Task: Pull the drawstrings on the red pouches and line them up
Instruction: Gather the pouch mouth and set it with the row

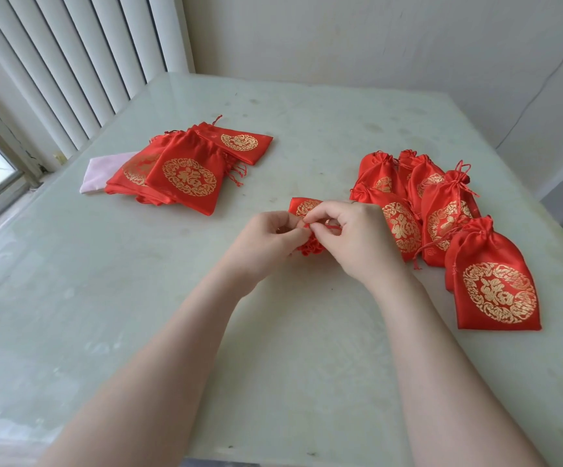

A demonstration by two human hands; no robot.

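Pinching at the gathered mouth of a red pouch (pixel 307 210), both hands meet over the middle of the pale green glass table (pixel 138 298). The left hand (pixel 266 237) has its fingers curled in, thumb and fingertips closed on the bunched red fabric at the pouch's neck. The right hand (pixel 357 237) pinches a thin red drawstring (pixel 332 226) between thumb and forefinger, its other fingers curled over. The pouch lies between the two hands, its gold-printed body pointing away from the person and its ruffled top tucked under the fingers; most of it is hidden by them.

To the right, touching and overlapping one another, a row of cinched red pouches (pixel 442 210) runs from the far side toward the person, each with a gold round emblem and a tied neck. The nearest pouch (pixel 497 288) of that row lies flat, emblem up, just beside the right wrist.

Off to the left and farther back sits a loose pile of flat red pouches (pixel 185 176), their tops ungathered, strings trailing at the side. A pink cloth (pixel 100 173) pokes out from under that pile. White vertical blinds (pixel 71 62) hang behind the table's left corner, and a plain white wall (pixel 374 38) stands beyond.
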